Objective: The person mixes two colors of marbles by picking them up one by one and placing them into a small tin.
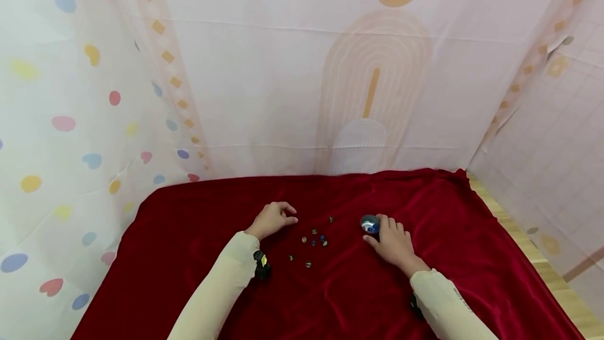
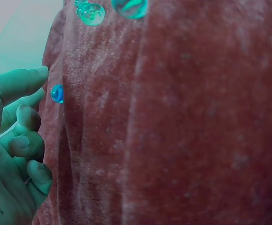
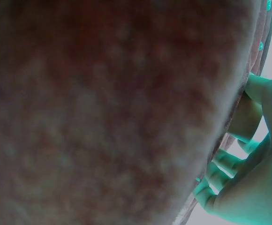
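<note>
Several small glass marbles (image 1: 313, 231) lie scattered on the dark red velvet cloth (image 1: 358, 298). My left hand (image 1: 272, 219) hovers just left of them, its thumb and forefinger apart and holding nothing. In the left wrist view, a blue marble (image 2: 57, 93) shows beyond the fingertips, and greenish marbles (image 2: 91, 15) sit at the top edge. To the right of the marbles, my right hand (image 1: 394, 239) grips a small shiny metal cup (image 1: 370, 223) with blue marbles inside. The right wrist view shows the thumb and fingers around the cup's side (image 3: 245, 115).
A pale patterned curtain (image 1: 264, 94) hangs behind the cloth and along both sides. Bare light wood (image 1: 561, 280) shows past the cloth's right edge. Folds run through the velvet near the right forearm.
</note>
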### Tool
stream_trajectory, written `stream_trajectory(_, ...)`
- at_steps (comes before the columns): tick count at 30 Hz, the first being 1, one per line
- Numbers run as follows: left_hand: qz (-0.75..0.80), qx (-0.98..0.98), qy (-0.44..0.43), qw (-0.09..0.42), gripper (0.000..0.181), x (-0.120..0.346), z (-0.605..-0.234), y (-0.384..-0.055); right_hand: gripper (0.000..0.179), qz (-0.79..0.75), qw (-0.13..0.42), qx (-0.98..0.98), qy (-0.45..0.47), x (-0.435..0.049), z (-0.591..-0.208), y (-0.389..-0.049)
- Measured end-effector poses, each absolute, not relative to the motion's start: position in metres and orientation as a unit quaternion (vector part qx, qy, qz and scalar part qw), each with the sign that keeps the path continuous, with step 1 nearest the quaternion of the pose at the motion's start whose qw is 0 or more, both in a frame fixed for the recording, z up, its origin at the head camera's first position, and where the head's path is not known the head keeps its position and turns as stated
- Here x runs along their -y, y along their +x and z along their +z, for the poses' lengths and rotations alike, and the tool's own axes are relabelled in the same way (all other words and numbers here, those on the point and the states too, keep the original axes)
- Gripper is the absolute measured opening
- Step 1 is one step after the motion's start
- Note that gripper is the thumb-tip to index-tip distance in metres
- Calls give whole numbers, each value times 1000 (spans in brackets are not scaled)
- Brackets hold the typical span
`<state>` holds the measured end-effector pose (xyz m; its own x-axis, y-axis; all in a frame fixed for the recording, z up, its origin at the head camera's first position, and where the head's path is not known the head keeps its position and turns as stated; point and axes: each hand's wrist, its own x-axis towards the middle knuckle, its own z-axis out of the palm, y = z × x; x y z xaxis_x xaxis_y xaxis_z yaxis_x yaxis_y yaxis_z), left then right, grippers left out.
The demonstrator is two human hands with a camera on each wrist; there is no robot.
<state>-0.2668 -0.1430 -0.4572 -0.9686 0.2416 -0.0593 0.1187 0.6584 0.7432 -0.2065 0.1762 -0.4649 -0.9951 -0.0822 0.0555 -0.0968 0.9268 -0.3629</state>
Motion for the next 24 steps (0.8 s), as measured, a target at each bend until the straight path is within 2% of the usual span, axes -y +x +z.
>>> stream_trajectory(24,373,-922,78,68,18,145,-476,-269,66,175,31,983,48,-177,-470,-208)
